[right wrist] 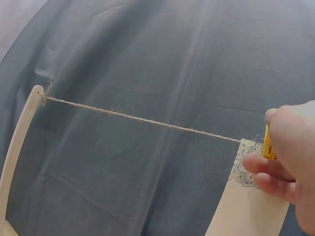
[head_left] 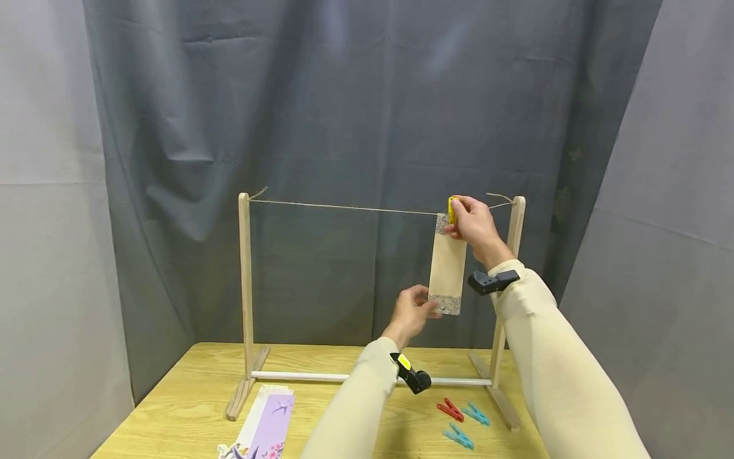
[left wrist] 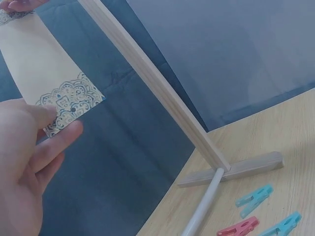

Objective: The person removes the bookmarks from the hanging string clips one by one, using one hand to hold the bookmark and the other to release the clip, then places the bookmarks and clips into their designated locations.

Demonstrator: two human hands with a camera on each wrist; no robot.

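A cream bookmark-like card with lace-patterned ends hangs upright against the twine, near its right end. My right hand pinches a yellow clothespin at the card's top edge, by the twine; its fingers partly cover the clothespin. Lower down, my left hand holds the bottom left corner of the card between thumb and fingers. The left wrist view shows that thumb lying over the patterned end of the card.
The twine runs between two wooden posts joined low by a white bar. On the wooden table lie a red clothespin, blue clothespins and, at left, a stack of cards with a purple one on top.
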